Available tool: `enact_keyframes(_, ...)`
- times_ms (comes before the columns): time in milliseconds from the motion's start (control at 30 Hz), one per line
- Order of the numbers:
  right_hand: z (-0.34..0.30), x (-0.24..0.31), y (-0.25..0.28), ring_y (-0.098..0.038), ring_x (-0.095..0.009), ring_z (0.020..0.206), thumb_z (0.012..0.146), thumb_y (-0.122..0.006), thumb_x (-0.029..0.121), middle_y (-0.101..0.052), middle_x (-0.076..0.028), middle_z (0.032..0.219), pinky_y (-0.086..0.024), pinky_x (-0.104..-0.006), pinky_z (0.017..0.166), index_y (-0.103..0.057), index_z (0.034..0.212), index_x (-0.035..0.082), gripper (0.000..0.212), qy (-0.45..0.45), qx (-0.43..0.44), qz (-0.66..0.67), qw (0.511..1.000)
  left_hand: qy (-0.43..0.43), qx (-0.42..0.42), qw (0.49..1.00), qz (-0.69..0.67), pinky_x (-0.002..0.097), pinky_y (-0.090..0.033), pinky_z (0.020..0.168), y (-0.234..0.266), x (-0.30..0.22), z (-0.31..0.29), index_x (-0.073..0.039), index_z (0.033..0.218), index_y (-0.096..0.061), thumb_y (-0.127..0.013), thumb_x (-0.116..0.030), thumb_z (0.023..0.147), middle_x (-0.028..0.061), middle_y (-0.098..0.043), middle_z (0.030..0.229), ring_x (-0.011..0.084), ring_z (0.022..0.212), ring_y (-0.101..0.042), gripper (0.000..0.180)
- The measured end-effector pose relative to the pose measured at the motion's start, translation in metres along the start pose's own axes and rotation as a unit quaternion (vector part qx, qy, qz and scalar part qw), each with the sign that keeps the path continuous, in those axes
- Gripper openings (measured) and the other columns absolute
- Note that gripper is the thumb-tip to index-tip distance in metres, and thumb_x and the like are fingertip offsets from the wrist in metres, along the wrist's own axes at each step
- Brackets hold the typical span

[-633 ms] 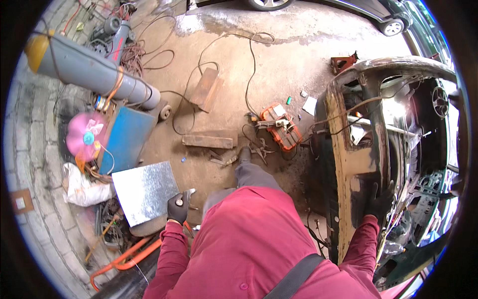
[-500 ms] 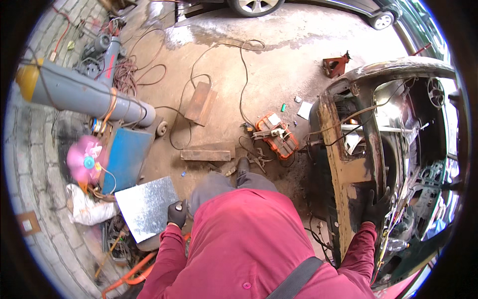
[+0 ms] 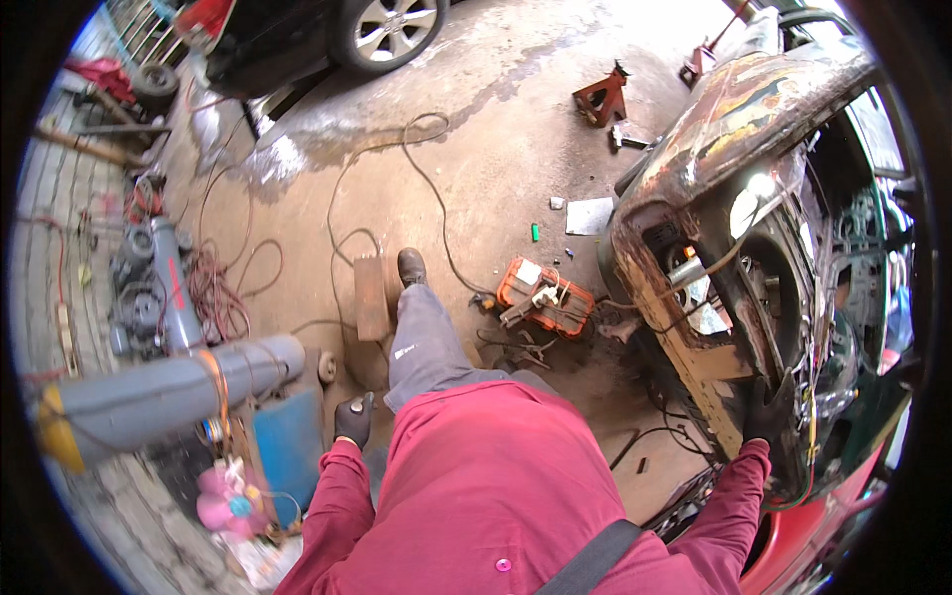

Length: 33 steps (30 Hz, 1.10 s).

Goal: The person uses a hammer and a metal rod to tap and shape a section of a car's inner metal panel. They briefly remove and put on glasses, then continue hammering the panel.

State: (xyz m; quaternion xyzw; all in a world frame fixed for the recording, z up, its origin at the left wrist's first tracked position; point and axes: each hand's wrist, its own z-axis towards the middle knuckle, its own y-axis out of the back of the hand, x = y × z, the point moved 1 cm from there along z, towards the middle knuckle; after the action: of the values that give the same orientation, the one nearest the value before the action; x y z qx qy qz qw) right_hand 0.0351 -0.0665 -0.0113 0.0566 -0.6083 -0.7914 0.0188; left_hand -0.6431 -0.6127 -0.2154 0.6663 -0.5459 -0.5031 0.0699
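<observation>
My left hand, in a dark glove, hangs beside my left thigh with its fingers curled. A small pale spot shows at the fingers; I cannot make out what, if anything, is in them. Also gloved, my right hand lies against the stripped car body on my right, its fingers stretched out along the worn metal frame. Bare rust, dark paint and tan filler patches cover that body. An orange toolbox with tools on its lid stands on the floor ahead.
On the left lie a grey gas cylinder with a yellow top and a blue panel. A rusty steel beam is beside my boot. Cables trail over the floor. A red jack stand and a dark car stand farther off.
My view has turned left and moved forward, and one leg has stepped ahead. The shiny metal sheet near my left hand has left view. My right hand stays on the car body.
</observation>
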Motion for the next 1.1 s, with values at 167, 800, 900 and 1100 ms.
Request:
enact_keyframes(167,-0.065,0.054,-0.039,-0.038,-0.038,0.157,0.112,-0.055,0.043,-0.041,-0.021,0.17,-0.032,-0.0507,0.127,-0.036,0.168,0.008,0.069,-0.167,-0.137,-0.02,0.976,-0.071,0.03,0.997,0.032,0.0378,-0.054,0.069,0.061,-0.048,0.177,-0.002,0.087,-0.08,-0.069,-0.032,0.106,0.011,-0.077,0.077,0.0181,0.07,-0.07,0.037)
enact_keyframes(800,0.008,0.571,-0.078,-0.063,-0.038,0.135,0.103,-0.063,0.052,-0.067,-0.026,0.143,-0.048,-0.0427,0.113,-0.064,0.143,-0.003,0.068,-0.218,0.44,0.307,0.815,-0.317,0.209,0.925,0.013,0.0341,-0.054,0.067,0.171,-0.38,0.508,0.002,0.094,-0.074,-0.07,-0.017,0.105,0.0188,-0.072,0.079,0.0163,0.067,-0.064,0.023)
enact_keyframes(900,0.034,0.586,-0.112,-0.065,-0.039,0.132,0.101,-0.065,0.053,-0.069,-0.024,0.141,-0.051,-0.0439,0.111,-0.065,0.144,0.001,0.068,-0.243,0.434,0.332,0.801,-0.322,0.26,0.91,-0.003,0.0325,-0.056,0.073,0.141,-0.434,0.539,0.005,0.099,-0.076,-0.07,-0.014,0.105,0.0161,-0.078,0.087,0.0139,0.076,-0.071,0.021)
enact_keyframes(1100,0.129,0.611,-0.172,-0.065,-0.04,0.131,0.098,-0.065,0.059,-0.069,-0.026,0.139,-0.052,-0.045,0.11,-0.068,0.142,0.008,0.068,-0.232,0.53,0.26,0.773,-0.298,0.278,0.912,0.035,0.0324,-0.059,0.081,0.075,-0.52,0.62,0.005,0.104,-0.078,-0.068,-0.013,0.105,0.0153,-0.081,0.094,0.0174,0.088,-0.077,0.02)
